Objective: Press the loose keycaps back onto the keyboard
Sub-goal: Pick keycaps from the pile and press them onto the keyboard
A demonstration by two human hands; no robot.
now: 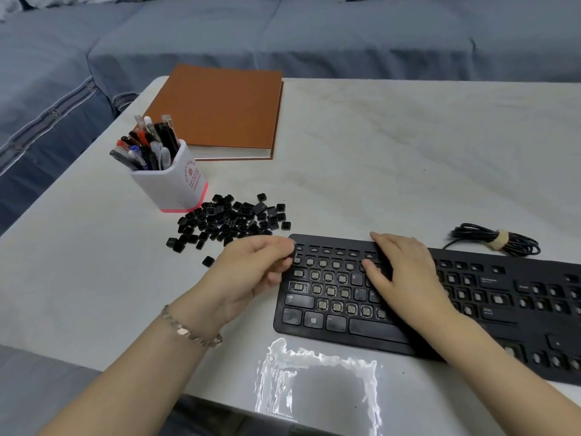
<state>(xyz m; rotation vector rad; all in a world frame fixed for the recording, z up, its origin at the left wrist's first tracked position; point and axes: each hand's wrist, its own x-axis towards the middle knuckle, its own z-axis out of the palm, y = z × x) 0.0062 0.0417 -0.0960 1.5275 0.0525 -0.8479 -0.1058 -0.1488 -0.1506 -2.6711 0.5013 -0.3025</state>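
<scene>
The right end of the flat black plastic keyboard [330, 240] ran out of the picture, and the right hand [405, 272] and its forearm covered its middle, so the keys beneath could not be seen. The left hand [251, 272] was at the keyboard's upper left corner with its fingers curled and thumb and fingertips drawn together. Whether they pinched a keycap was too dark and blurred to tell. The right hand lay flat with straight fingers resting on the upper rows. A bright smeared patch of glare [317, 382] hid the near edge of the white table [377, 152].

The heap of loose black square keycaps [232, 220] lay on the table just behind the left hand, touching the pen cup's base. There were several dozen, too jumbled to count. One stray keycap [208, 261] sat apart, near the left wrist side. On the keyboard, most sockets on the left half stood bare. The seated caps marked R, F and H could be read, and the bottom row was filled.

There was one white hexagonal pen cup with a pink base [179, 180], crammed with pens, and one orange-brown hardcover book [220, 111] behind it. One coiled black cable with a beige tie [496, 240] lay behind the keyboard. There was one metal link bracelet [191, 333] on the left wrist. A blue-grey sofa [283, 33] filled the background.
</scene>
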